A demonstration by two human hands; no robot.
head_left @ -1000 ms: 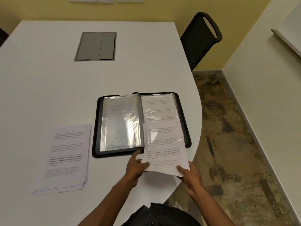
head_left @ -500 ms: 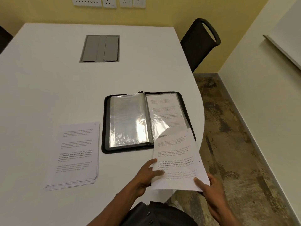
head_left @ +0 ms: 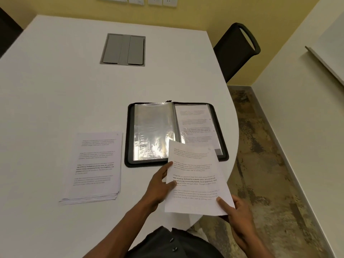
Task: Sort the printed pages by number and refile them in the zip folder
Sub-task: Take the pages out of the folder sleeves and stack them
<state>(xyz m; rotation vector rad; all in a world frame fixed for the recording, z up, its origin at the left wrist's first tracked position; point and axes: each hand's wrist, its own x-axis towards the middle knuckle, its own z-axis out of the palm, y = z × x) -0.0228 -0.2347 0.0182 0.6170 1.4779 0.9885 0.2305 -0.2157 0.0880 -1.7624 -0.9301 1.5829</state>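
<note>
A single page [head_left: 195, 179] is held up over the near tabletop [head_left: 55, 90] edge, at about 5 o'clock from the open folder [head_left: 130, 135], its top corner overlapping the folder's lower middle. The left hand [head_left: 160, 185] grips the page's left edge, thumb on the printed face and fingers behind. The right hand [head_left: 236, 213] pinches the bottom right corner, thumb on top. Both grips are closed on the sheet; neither is released.

The folder lies flat with a black zip border. Its left side shows an empty, shiny clear sleeve [head_left: 154, 131]; the right sleeve holds a printed sheet [head_left: 195, 125]. A stack [head_left: 96, 166] of more printed pages lies at 9 o'clock from the folder, well apart from it, its edges slightly fanned.

The page is light and limp, and it bows a little between the two hands. It would likely buckle if pushed from one end, so holding it at two spread points along the edges, as here, looks right. The sleeve film looks slick and thin and may cling shut; feeding a sheet in would probably need one hand to part the opening. The page number is too small to read.
</note>
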